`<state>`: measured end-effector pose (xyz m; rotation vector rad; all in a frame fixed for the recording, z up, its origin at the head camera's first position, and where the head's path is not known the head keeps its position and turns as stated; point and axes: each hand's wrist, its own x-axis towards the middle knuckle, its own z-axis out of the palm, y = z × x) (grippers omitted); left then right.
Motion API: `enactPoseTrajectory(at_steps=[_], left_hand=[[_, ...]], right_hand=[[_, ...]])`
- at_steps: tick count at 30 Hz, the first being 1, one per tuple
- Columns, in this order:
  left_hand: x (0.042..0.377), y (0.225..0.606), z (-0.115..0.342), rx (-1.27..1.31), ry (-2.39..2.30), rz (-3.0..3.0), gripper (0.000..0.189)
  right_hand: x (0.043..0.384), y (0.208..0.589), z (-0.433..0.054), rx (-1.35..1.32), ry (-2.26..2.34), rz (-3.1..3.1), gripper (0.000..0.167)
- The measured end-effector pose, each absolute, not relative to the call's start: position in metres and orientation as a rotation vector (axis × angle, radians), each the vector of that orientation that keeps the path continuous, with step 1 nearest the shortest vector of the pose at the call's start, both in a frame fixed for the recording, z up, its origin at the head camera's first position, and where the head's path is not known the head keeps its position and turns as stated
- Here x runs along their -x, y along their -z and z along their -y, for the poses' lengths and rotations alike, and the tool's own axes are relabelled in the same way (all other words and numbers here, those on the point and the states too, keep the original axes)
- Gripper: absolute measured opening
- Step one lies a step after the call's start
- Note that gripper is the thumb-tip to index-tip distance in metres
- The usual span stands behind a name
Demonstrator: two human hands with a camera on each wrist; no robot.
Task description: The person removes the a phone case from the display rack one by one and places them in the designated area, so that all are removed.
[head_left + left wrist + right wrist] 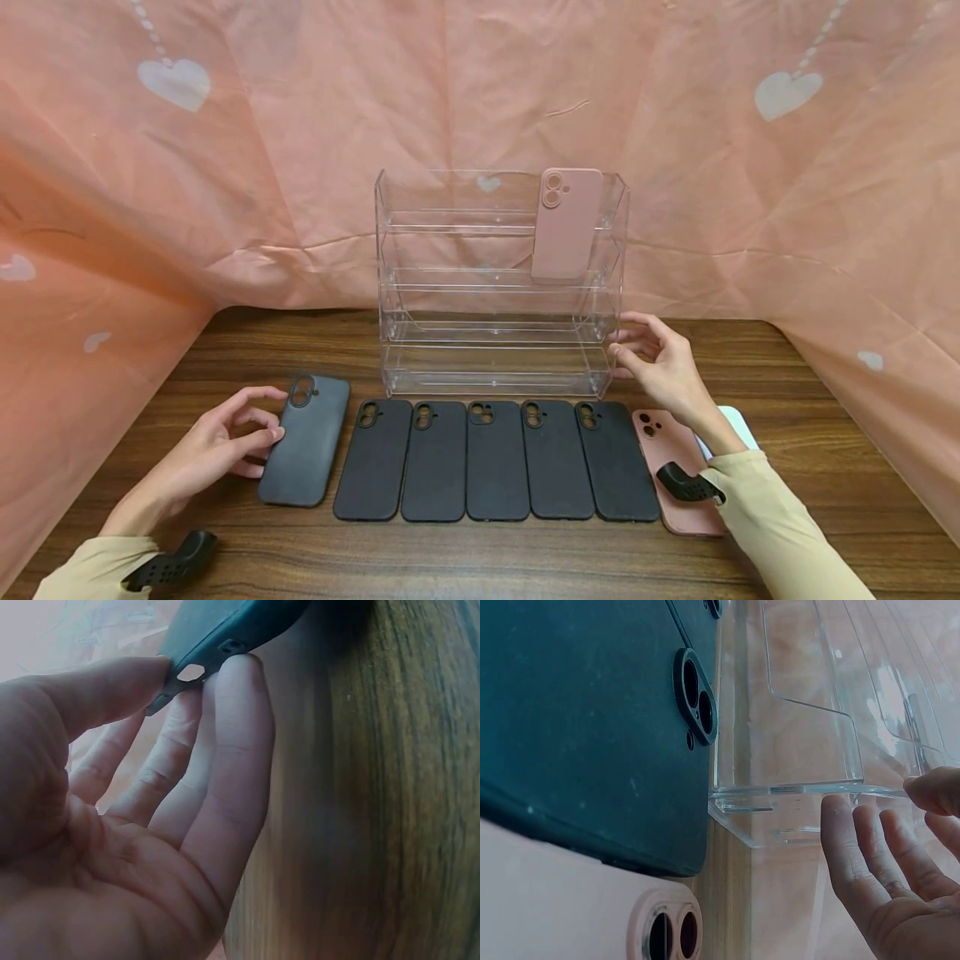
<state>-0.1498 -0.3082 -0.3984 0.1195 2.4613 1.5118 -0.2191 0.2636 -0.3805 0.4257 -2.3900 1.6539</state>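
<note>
At the left, my left hand [221,442] grips a dark grey phone case [309,446] by its left edge, the thumb on its back. Up close in the left wrist view, the case [225,641] shows a small cutout by the fingertips, with the wood below. My right hand [660,367] reaches to the right end of a clear tiered display rack [495,383]. Its fingers are fairly straight, fingertips right at the side panel [802,789], with the thumb at the panel's edge. A pink phone case [570,225] stands upright on the rack's upper right.
Several black phone cases [497,462] lie in a row before the rack. A pink case [682,475] and a white one [738,429] lie at the row's right end, partly under my right arm. Pink cloth [480,100] hangs behind the wooden table [480,558].
</note>
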Motion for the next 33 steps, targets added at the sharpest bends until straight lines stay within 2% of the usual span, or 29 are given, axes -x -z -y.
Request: enactPoseTrajectory(at_steps=[33], left_hand=[[0.1513,0.4036,0.3025,-0.082,-1.41,-2.341,0.058]], right_hand=[[0.2196,0.3817,-0.2631,-0.402,-1.669,2.387,0.046]])
